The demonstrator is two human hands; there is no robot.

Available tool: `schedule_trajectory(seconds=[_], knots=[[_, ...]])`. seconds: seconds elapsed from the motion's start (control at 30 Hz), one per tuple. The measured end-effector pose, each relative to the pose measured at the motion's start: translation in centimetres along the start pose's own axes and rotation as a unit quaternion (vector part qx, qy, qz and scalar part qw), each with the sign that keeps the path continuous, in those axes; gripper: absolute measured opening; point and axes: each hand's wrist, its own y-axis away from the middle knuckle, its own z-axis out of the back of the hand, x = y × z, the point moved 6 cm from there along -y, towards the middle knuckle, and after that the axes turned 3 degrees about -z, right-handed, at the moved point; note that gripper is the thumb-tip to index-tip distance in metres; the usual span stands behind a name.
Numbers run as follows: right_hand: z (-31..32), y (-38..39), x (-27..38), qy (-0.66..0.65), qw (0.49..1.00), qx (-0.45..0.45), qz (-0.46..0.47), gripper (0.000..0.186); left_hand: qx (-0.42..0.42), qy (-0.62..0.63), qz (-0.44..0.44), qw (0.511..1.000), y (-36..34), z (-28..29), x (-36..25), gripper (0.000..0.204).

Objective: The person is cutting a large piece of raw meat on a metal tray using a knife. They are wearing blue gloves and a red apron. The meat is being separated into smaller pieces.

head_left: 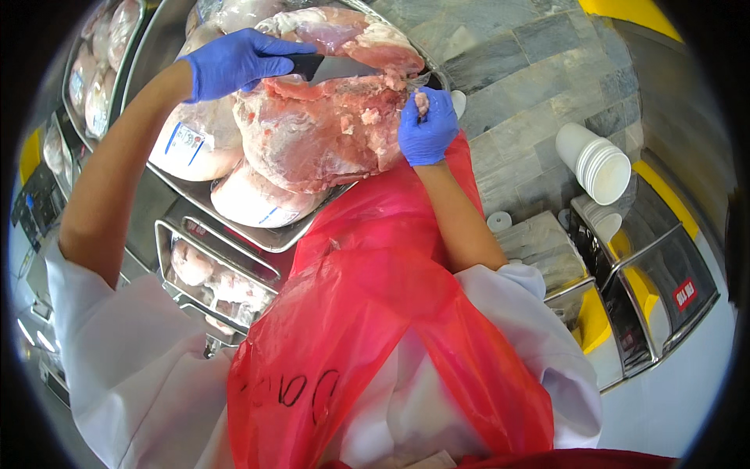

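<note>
A large raw cut of meat [312, 133], pink with whitish fat, lies on top of several wrapped pieces in a metal tray [269, 241]. My left hand [234, 66], in a blue glove, rests at its upper left edge with fingers apart and stretched to the right. Past those fingertips is a dark, flat patch with a grey part; I cannot tell what it is. My right hand [428, 129], also gloved in blue, is closed at the meat's right end, with a pink scrap of meat [422, 102] showing between the fingers.
Wrapped pieces of meat [187, 144] with labels fill the tray. Further metal trays [98, 78] of meat stand at the left, another tray [219, 273] below. Stacked white tubs [595, 166] and a metal rack [648, 289] are at the right. A red plastic apron [375, 297] covers my front.
</note>
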Motion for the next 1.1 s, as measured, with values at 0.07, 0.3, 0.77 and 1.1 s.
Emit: schedule_trajectory(seconds=[0.07,0.3,0.77,1.1], knots=[[1.8,0.1,0.2,-0.028,1.000,-0.002,-0.006,0.007,-0.037,-0.039,-0.069,0.996,1.3,0.2,1.1,0.041],[3.6,-5.0,-1.8,-0.037,0.995,0.091,-0.004,0.016,-0.136,-0.073,0.039,0.987,13.3,0.7,-1.9,0.037],[0.1,-9.2,5.9,0.023,0.959,0.190,0.210,0.043,-0.258,-0.356,0.036,0.897,16.9,-2.7,-8.2,0.030],[-5.4,-9.8,4.2,-0.035,0.901,0.428,0.055,0.056,-0.281,-0.414,-0.046,0.865,16.6,-2.9,-9.2,0.030]])
